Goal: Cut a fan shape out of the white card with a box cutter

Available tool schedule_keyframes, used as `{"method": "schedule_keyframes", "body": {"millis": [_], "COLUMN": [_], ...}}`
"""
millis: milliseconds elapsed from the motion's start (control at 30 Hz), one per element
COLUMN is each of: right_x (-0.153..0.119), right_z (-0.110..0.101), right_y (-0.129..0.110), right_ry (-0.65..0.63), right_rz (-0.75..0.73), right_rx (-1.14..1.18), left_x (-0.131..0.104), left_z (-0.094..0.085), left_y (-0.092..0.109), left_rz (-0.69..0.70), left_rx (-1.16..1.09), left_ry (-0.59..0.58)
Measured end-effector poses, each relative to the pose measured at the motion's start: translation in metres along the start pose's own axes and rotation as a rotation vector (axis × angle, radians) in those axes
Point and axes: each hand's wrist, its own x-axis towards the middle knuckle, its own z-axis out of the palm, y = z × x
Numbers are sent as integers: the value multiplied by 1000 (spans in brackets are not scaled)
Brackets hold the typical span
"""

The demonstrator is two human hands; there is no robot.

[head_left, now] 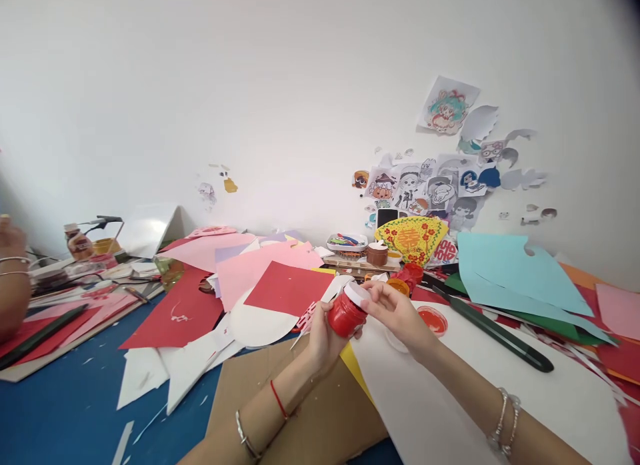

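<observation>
Fingers on a round red jar (344,317) with a flat white lid (357,294)
The left hand's (323,342) fingers curl around the jar; the right hand's (404,320) fingers pinch the lid's edge. The lid sits on top, but I can't tell if it is tight. Near, under the hands, brown flat cardboard (300,418) lies on the blue bench (75,412).

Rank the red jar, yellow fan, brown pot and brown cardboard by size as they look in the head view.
1. Brown cardboard
2. Yellow fan
Unranked: red jar and brown pot; the jar looks bigger, but sits nearer the camera.
</observation>
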Motion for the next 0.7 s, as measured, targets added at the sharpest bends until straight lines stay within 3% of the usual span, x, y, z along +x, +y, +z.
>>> {"method": "schedule_keyframes", "body": {"millis": [267,400,567,700], "right_x": [-3,-4,-7,-12], "right_z": [-18,-27,-31,-27], "right_y": [-14,-23,-32,-43], "right_ry": [-318,-441,-474,-470], "right_rz": [-40,-66,-38,-201], "right_rx": [-557,-691,-770,-855], "left_x": [-5,-8,-8,-6], "left_z": [4,5,5,2], "left_y": [-2,1,4,9], "left_rz": [-268,-436,-540,-710], "left_rx": [32,68,98,57], "left_ry": [88,85,93,-66]}}
